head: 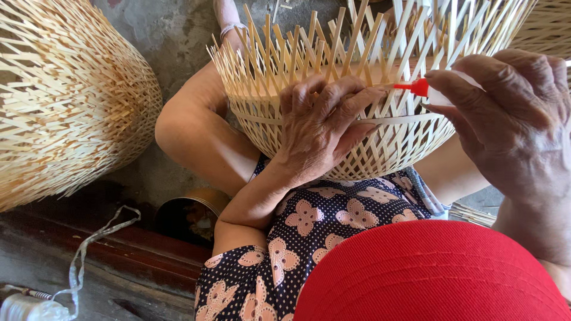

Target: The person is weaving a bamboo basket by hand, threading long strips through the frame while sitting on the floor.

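i see a large finished basket of pale woven bamboo strips (65, 101) lying on its side, well to the left of the landmark: a half-woven open-lattice bamboo basket (333, 131) resting on the lap, loose strip ends fanning upward. below that basket, a red cap brim (434, 273) and a dark floral dress (297, 238). lower left of it, a round metal tin (193, 214) on the floor, and farther left a white ribbon (89, 249). my left hand (321, 128) is clamped on the basket's front wall, fingers curled over a horizontal strip. my right hand (511, 131), just right of the wall, pinches a small red-nozzled clear glue tube (422, 89), its nozzle pointing left at the weave beside the left fingertips.
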